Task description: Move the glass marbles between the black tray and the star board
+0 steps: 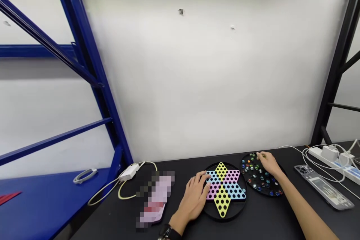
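L hand (194,194) spread on star bd. (222,189), R hand (268,162) curled at marbles (261,178), grip unclear.

Surroundings of the black table (264,217)

At left, we see a blue frame (91,56) and a blue surface (56,202) bearing a grey loop (92,173). On the table, we note a white adapter (129,172), a pale cable (119,193), a partly pixelated pink object (161,195) and, at right, a grey phone (323,188) near a white power strip (336,163). Behind stands a white wall (210,82).

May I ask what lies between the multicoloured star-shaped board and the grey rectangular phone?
In the head view: a round black tray of colourful marbles, plus the right hand and forearm.
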`<state>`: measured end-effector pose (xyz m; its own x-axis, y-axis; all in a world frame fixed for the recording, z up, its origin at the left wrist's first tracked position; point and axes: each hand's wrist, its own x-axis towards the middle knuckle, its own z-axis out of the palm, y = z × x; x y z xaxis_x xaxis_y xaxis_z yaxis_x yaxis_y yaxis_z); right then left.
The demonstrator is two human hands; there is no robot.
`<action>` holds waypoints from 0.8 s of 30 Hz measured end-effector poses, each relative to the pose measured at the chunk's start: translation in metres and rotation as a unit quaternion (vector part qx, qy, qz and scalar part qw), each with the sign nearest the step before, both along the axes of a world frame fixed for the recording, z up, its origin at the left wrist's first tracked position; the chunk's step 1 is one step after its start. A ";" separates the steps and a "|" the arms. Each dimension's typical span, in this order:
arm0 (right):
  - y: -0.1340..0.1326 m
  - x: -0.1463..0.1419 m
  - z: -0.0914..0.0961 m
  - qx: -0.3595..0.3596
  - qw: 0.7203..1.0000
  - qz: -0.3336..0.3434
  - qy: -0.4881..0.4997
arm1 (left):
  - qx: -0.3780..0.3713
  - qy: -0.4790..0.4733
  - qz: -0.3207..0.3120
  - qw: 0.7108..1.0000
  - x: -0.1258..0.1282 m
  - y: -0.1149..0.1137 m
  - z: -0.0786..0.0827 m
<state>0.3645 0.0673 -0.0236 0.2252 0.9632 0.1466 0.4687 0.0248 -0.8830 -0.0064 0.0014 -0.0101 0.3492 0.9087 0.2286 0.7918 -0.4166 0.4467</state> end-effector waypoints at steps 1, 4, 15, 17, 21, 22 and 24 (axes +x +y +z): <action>-0.002 -0.004 0.000 -0.021 0.994 0.006 -0.110 | -0.002 -0.001 0.000 1.000 0.000 0.000 0.001; -0.009 -0.022 0.005 -0.067 0.934 0.023 -0.349 | -0.017 -0.004 0.001 1.000 0.001 -0.001 0.002; -0.013 -0.041 0.014 -0.023 0.990 0.061 -0.126 | -0.012 0.001 0.003 1.000 0.001 -0.003 0.003; -0.012 -0.038 0.015 -0.005 0.996 0.061 0.061 | -0.007 -0.003 0.001 1.000 0.000 -0.002 0.001; -0.014 -0.034 0.021 -0.025 0.896 0.098 0.432 | -0.002 -0.007 -0.002 1.000 0.000 -0.001 0.001; -0.014 -0.034 0.022 -0.039 0.872 0.102 0.477 | -0.003 -0.007 -0.001 1.000 0.000 -0.001 0.001; -0.015 -0.034 0.024 -0.065 0.844 0.098 0.524 | -0.007 -0.003 0.002 1.000 0.000 -0.002 0.003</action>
